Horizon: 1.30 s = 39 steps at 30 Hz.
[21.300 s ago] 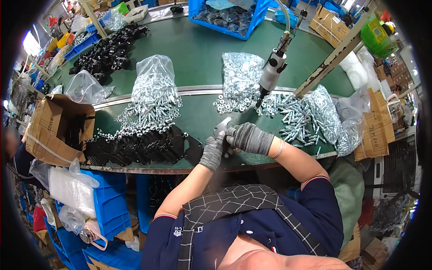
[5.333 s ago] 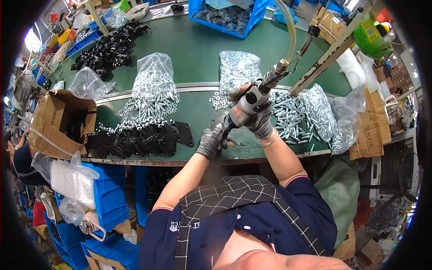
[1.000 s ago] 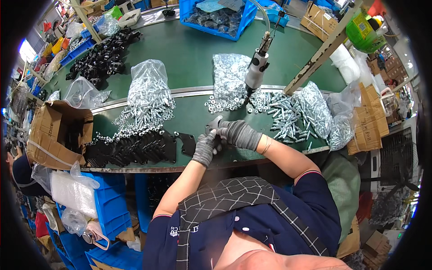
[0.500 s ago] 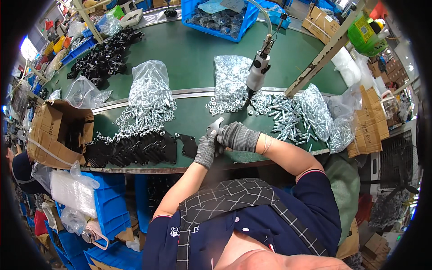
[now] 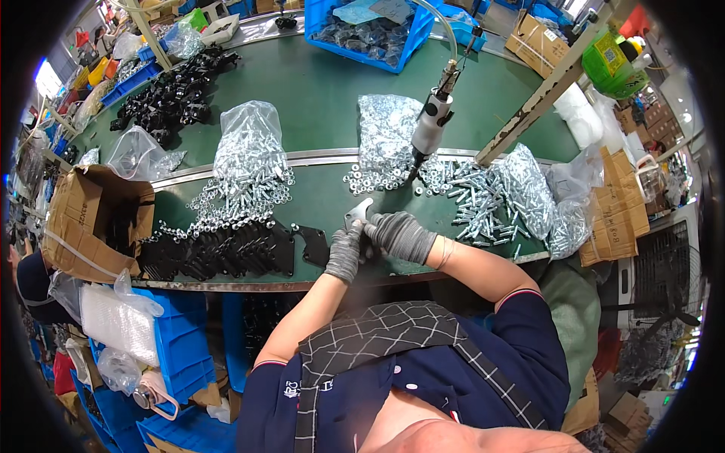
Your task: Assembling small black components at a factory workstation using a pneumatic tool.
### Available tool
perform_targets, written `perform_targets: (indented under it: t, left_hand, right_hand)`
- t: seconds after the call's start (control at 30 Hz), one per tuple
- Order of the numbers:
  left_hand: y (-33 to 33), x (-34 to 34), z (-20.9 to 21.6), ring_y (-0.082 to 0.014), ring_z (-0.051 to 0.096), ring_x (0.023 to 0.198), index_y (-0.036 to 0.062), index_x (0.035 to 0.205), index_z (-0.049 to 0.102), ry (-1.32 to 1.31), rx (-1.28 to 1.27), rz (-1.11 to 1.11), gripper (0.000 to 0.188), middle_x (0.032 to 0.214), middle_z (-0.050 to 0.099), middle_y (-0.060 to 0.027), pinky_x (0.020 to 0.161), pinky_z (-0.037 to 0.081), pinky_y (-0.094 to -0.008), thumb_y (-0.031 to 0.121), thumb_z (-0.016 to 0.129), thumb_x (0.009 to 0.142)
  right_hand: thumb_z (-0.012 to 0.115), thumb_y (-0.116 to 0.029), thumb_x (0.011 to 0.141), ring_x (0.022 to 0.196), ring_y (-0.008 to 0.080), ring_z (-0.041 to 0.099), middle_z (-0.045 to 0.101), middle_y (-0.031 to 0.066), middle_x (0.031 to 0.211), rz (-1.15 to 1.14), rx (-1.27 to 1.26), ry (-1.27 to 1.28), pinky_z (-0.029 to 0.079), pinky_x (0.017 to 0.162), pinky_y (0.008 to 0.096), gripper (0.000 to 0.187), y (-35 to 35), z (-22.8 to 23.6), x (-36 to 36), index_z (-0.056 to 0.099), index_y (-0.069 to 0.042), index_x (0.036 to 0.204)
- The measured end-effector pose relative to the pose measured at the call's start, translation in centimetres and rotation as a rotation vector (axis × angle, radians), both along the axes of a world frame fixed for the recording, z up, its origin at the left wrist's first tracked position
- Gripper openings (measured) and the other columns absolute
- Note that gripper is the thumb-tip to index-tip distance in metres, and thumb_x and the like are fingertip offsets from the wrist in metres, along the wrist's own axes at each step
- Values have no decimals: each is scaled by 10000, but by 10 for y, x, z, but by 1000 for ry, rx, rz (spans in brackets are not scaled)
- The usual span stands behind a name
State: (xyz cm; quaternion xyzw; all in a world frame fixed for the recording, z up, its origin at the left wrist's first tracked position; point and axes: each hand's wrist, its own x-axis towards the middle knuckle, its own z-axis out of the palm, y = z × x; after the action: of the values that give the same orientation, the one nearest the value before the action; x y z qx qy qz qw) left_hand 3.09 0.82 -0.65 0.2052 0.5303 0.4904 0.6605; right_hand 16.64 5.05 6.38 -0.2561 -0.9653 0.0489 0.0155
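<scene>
My gloved left hand (image 5: 343,255) is closed on a small silvery metal plate (image 5: 358,213) with a notched upper end, which sticks up past my fingers. Close against it is my gloved right hand (image 5: 400,235), its fingers bent in toward the same piece. What those right fingertips grip is hidden. Just beyond both hands a white and black power screwdriver (image 5: 429,128) hangs bit down, near a spill of nuts (image 5: 370,180). A black plate (image 5: 313,245) lies beside my left hand, next to a row of overlapping black plates (image 5: 219,253).
Bolts (image 5: 483,204) spill from a plastic bag (image 5: 526,189) on the right. Another bag (image 5: 249,140) of silvery hardware lies to the left, near an open carton (image 5: 64,226). A slanted post (image 5: 540,90) rises at the right; a blue crate (image 5: 415,45) stands at the back.
My right hand has shifted slightly, and its fingers sit a little lower against the metal plate. My left hand still holds the plate; the view has moved slightly.
</scene>
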Motion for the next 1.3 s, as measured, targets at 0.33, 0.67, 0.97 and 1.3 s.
perform_targets:
  t: [0.33,0.67,0.97,1.3]
  left_hand:
    - [-3,-2,-6,-148,491,350,73,814,568,56,-18,-10,259,554,563,-47,270,319,-243,314,503,884]
    - [-2,1,2,-158,487,345,49,812,564,66,-78,-7,299,564,570,-60,263,318,-247,325,487,894]
    - [-11,-4,-1,-139,479,349,31,815,570,-38,12,-45,320,614,604,-85,282,334,-227,315,460,910]
    - [-27,1,5,-110,476,378,32,825,581,-113,62,-77,318,646,625,-96,307,329,-211,319,469,905]
  right_hand:
    - [519,-157,776,695,284,625,595,131,766,27,-19,-160,495,561,408,142,4,6,-9,575,-38,828]
    - [499,-275,824,685,281,617,599,119,776,-68,110,-114,480,570,405,235,-1,0,-5,585,-57,840]
    - [538,-299,824,731,279,587,582,94,745,-133,27,5,468,606,364,257,24,20,24,575,-49,869]
    - [749,-124,689,874,162,568,558,98,1064,-129,-671,1288,486,732,285,556,143,8,68,427,-79,1141]
